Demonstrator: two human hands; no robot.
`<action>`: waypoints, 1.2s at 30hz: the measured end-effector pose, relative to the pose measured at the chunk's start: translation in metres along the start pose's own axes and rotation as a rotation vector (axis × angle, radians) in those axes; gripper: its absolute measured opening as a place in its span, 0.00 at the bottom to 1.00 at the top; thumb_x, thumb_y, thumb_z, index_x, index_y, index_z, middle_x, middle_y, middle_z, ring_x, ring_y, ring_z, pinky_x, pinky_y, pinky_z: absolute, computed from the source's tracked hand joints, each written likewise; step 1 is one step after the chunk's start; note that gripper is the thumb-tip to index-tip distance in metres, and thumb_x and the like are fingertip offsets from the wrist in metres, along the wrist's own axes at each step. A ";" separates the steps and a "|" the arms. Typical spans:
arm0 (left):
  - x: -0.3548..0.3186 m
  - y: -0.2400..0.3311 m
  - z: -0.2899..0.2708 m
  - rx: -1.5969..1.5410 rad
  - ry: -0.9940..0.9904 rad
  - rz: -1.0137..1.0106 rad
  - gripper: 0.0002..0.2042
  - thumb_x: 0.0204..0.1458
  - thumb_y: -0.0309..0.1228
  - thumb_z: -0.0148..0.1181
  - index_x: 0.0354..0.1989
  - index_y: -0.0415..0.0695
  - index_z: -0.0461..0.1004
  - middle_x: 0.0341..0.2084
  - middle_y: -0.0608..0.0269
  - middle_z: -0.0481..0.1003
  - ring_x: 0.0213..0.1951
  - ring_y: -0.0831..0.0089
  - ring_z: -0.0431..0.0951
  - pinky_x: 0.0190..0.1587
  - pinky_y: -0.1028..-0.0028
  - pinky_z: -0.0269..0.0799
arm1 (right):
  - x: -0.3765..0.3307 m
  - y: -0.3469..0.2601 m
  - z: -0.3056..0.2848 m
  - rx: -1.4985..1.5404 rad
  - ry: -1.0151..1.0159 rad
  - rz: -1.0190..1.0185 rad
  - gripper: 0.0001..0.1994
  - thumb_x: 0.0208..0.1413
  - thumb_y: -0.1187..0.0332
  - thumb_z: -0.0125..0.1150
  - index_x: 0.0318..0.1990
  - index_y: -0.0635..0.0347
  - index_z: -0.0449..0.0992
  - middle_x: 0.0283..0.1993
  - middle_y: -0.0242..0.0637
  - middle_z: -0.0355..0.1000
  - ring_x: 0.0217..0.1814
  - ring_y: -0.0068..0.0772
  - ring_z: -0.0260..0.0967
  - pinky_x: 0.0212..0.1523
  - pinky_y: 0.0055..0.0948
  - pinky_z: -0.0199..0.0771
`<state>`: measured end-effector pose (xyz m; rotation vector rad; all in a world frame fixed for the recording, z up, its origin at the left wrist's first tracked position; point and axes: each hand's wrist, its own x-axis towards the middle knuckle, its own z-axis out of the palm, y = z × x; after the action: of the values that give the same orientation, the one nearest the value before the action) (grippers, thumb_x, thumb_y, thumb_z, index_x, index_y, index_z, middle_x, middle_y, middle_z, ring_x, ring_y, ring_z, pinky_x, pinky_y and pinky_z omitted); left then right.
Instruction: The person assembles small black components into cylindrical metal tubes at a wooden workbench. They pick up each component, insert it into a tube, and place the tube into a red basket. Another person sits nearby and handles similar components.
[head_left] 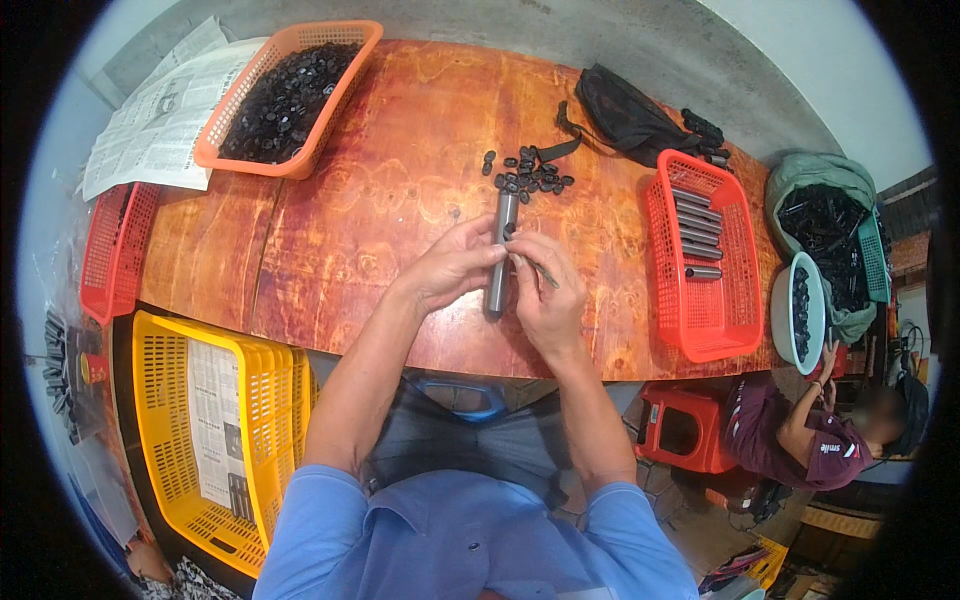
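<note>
— What do you see, left to right?
— I see my left hand [455,262] gripping the grey tube [500,250] mid-table; my right hand [545,290] pinches a thin tool [540,270] against it.
— Around them?
— Black caps [530,172] at twelve o'clock, orange basket [290,95] at ten, red basket [705,260] at three.

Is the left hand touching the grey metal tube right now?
Touching. The head view shows the left hand with its fingers wrapped over the grey metal tube, no gap between them, above the wooden table.
</note>
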<state>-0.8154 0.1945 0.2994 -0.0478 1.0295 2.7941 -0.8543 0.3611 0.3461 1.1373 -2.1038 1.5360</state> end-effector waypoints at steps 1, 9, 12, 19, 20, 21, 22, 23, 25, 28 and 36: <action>0.000 0.000 0.000 -0.007 -0.007 0.006 0.24 0.60 0.28 0.66 0.63 0.44 0.66 0.50 0.64 0.77 0.51 0.71 0.81 0.52 0.68 0.82 | -0.001 0.000 0.001 -0.005 -0.001 -0.010 0.09 0.58 0.84 0.64 0.45 0.65 0.79 0.47 0.47 0.79 0.47 0.45 0.81 0.49 0.34 0.81; 0.001 -0.004 -0.006 -0.020 -0.065 0.007 0.36 0.56 0.27 0.71 0.72 0.41 0.60 0.50 0.66 0.77 0.52 0.73 0.80 0.56 0.69 0.79 | -0.007 -0.006 0.004 -0.262 -0.055 -0.184 0.12 0.56 0.84 0.64 0.48 0.64 0.78 0.47 0.49 0.79 0.49 0.51 0.80 0.49 0.39 0.82; 0.000 -0.002 -0.003 -0.034 -0.077 0.003 0.37 0.56 0.27 0.71 0.72 0.40 0.59 0.50 0.66 0.76 0.52 0.75 0.79 0.58 0.70 0.77 | -0.008 -0.006 0.005 -0.237 -0.031 -0.181 0.12 0.56 0.84 0.64 0.47 0.65 0.78 0.48 0.49 0.79 0.49 0.51 0.80 0.49 0.40 0.82; 0.002 -0.003 -0.002 -0.049 -0.093 0.034 0.37 0.56 0.27 0.71 0.72 0.39 0.59 0.51 0.66 0.75 0.53 0.75 0.78 0.60 0.71 0.75 | -0.009 -0.005 0.005 -0.232 -0.013 -0.171 0.12 0.56 0.85 0.64 0.47 0.65 0.78 0.47 0.50 0.79 0.49 0.51 0.80 0.48 0.38 0.82; 0.002 -0.004 -0.002 -0.052 -0.094 0.039 0.36 0.56 0.27 0.71 0.72 0.39 0.59 0.51 0.66 0.75 0.53 0.75 0.78 0.60 0.71 0.75 | -0.009 -0.005 0.005 -0.233 -0.014 -0.171 0.12 0.56 0.85 0.64 0.47 0.65 0.78 0.47 0.50 0.79 0.49 0.51 0.80 0.48 0.39 0.82; 0.002 -0.004 -0.002 -0.054 -0.091 0.037 0.36 0.56 0.27 0.71 0.72 0.39 0.59 0.51 0.66 0.75 0.53 0.75 0.78 0.60 0.71 0.75 | -0.009 -0.006 0.005 -0.233 -0.014 -0.171 0.12 0.56 0.85 0.64 0.47 0.65 0.78 0.47 0.50 0.79 0.49 0.51 0.81 0.48 0.39 0.82; 0.002 -0.005 -0.002 -0.056 -0.087 0.035 0.36 0.57 0.27 0.71 0.72 0.39 0.59 0.50 0.66 0.75 0.53 0.75 0.78 0.60 0.70 0.75 | -0.008 -0.006 0.005 -0.232 -0.013 -0.171 0.12 0.56 0.85 0.65 0.47 0.65 0.78 0.47 0.50 0.79 0.49 0.51 0.81 0.48 0.39 0.82; 0.002 -0.005 -0.003 -0.059 -0.084 0.033 0.36 0.57 0.27 0.71 0.72 0.39 0.59 0.50 0.66 0.75 0.53 0.75 0.78 0.60 0.70 0.75 | -0.009 -0.005 0.005 -0.225 -0.009 -0.177 0.12 0.56 0.85 0.65 0.47 0.65 0.78 0.47 0.50 0.79 0.49 0.51 0.81 0.48 0.39 0.82; 0.003 -0.006 -0.004 -0.060 -0.086 0.032 0.36 0.57 0.27 0.70 0.72 0.39 0.59 0.50 0.66 0.75 0.53 0.75 0.78 0.59 0.70 0.75 | -0.009 -0.004 0.006 -0.210 0.000 -0.189 0.12 0.56 0.85 0.65 0.47 0.65 0.78 0.47 0.49 0.79 0.49 0.51 0.81 0.48 0.39 0.82; 0.003 -0.007 -0.005 -0.064 -0.090 0.030 0.36 0.58 0.27 0.70 0.73 0.39 0.59 0.50 0.66 0.75 0.52 0.74 0.78 0.58 0.70 0.76 | -0.009 -0.004 0.008 -0.231 -0.010 -0.179 0.12 0.55 0.84 0.65 0.46 0.65 0.79 0.47 0.49 0.79 0.48 0.50 0.81 0.48 0.39 0.82; 0.000 -0.005 -0.001 0.056 -0.047 0.042 0.32 0.62 0.25 0.64 0.73 0.40 0.59 0.48 0.66 0.75 0.50 0.76 0.78 0.54 0.72 0.77 | -0.007 -0.009 0.009 -0.387 -0.079 -0.283 0.17 0.47 0.82 0.65 0.48 0.67 0.77 0.49 0.49 0.77 0.49 0.52 0.80 0.47 0.42 0.82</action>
<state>-0.8144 0.1975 0.2957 0.0465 1.1092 2.7875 -0.8417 0.3548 0.3440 1.2930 -2.0600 0.9232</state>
